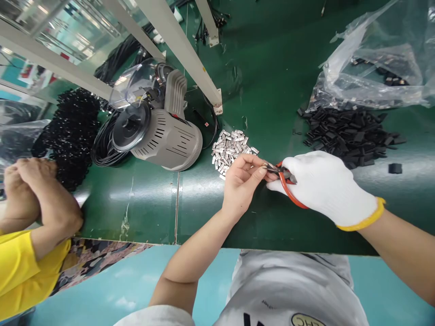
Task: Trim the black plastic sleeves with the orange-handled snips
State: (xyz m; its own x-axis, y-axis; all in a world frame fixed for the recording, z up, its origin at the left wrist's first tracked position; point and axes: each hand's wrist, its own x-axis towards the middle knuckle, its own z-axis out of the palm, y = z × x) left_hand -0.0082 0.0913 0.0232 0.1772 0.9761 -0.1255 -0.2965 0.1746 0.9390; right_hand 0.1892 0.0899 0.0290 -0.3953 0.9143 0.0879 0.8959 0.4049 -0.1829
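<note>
Clamping a small metal piece (263,165) in the bare left hand (242,185), touching the tips of red-handled side cutters (287,189) gripped in the white-gloved right hand (328,188).

A loose pile of small silver metal clips (231,151) is lying on the green conveyor belt (142,203), just beyond the person's bare left hand (241,185). Red-handled steel cutters (283,179) are sitting inside the white-gloved right hand (326,188), while a heap of black plastic pieces (350,133) is lying further right, just before a clear plastic bag (370,59).
</note>
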